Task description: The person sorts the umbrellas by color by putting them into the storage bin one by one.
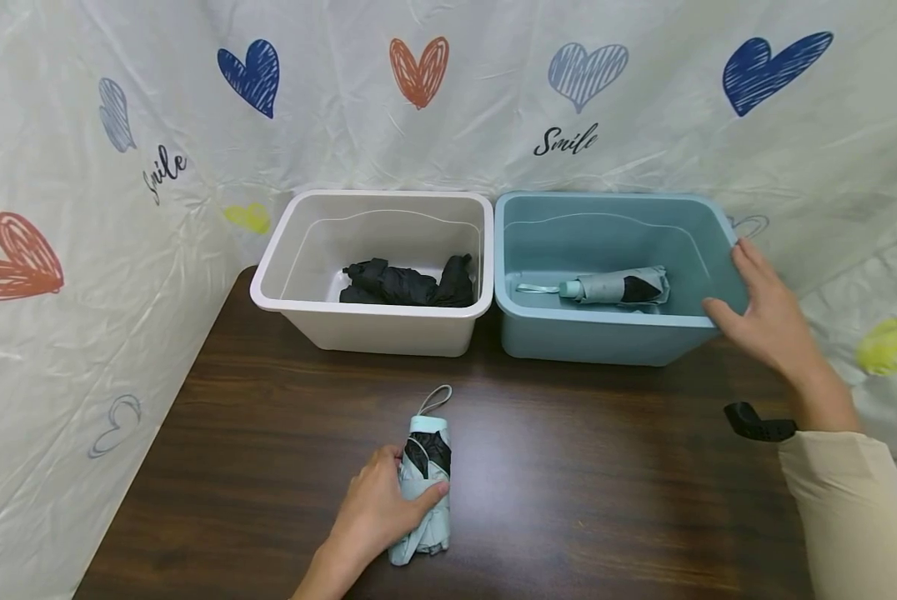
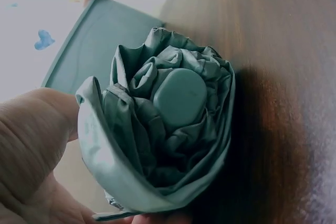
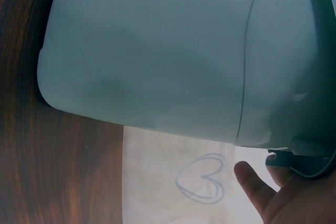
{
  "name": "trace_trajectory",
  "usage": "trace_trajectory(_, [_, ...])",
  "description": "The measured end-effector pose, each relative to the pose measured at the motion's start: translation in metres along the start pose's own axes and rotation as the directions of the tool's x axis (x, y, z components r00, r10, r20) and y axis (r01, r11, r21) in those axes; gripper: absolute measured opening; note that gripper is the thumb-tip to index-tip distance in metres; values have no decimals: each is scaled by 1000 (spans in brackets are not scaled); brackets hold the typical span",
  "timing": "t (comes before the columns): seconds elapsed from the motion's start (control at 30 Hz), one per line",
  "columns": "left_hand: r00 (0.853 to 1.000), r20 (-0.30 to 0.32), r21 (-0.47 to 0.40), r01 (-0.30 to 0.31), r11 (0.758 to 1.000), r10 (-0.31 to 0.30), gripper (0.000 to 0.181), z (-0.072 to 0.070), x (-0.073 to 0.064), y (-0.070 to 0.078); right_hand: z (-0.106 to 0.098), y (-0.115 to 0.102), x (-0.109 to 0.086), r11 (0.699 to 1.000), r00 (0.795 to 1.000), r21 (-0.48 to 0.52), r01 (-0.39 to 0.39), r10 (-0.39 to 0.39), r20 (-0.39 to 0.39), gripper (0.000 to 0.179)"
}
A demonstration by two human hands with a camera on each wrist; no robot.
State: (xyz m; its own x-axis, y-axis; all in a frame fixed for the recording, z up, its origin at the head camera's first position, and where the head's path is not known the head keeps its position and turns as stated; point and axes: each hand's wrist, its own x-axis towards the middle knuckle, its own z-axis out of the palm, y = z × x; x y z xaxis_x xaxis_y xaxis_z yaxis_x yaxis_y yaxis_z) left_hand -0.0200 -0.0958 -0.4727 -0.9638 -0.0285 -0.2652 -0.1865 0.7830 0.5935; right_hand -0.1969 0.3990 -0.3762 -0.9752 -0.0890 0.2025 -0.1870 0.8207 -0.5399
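Note:
A folded pale-green umbrella (image 1: pixel 427 465) with black patches lies lengthwise low over the table, its wrist loop pointing away from me. My left hand (image 1: pixel 369 504) grips its lower half, thumb across the top. The left wrist view looks at the end of the umbrella (image 2: pixel 181 98), with gathered fabric around a rounded tip. Over at the right, my right hand (image 1: pixel 782 329) holds the rim of a blue bin (image 1: pixel 583 340) at its right end, thumb on the front corner. Inside that bin lies another folded pale-green umbrella (image 1: pixel 615 287).
To the left of the blue bin, close beside it, stands a white bin (image 1: pixel 377 330) holding dark, bunched folded umbrellas (image 1: pixel 407 286). Both bins sit at the back of the brown wooden table (image 1: pixel 568 467). White sheeting (image 1: pixel 486 100) printed with hearts hangs behind and at the sides.

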Motion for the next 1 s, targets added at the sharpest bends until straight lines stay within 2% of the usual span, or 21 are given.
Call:
trace_trajectory(0.2, [1000, -11, -3, 1, 1000, -1, 83, 0, 0, 3, -1, -2, 0, 1000, 1000, -2, -4, 4, 2, 85])
trace_trajectory(0.4, [998, -26, 40, -57, 998, 58, 76, 3, -2, 8, -1, -2, 0, 1000, 1000, -8, 5, -5, -5, 84])
trace_trajectory(0.63, [997, -3, 114, -78, 990, 79, 90, 1, -2, 11, 0, -1, 0, 1000, 1000, -19, -1, 1, -3, 85])
trace_trajectory(0.83, [986, -32, 211, -152, 966, 162, 98, -1, -7, 14, -1, -1, -1, 1000, 1000, -19, 4, -4, -13, 85])
trace_trajectory(0.9, [982, -44, 244, -169, 955, 184, 96, -2, -8, 16, -1, -1, -1, 1000, 1000, -20, 6, -6, -15, 85])
trace_trajectory(1.0, [981, -28, 276, -178, 945, 193, 89, -3, -12, 16, 1, -1, -4, 1000, 1000, -15, 8, -8, 2, 84])
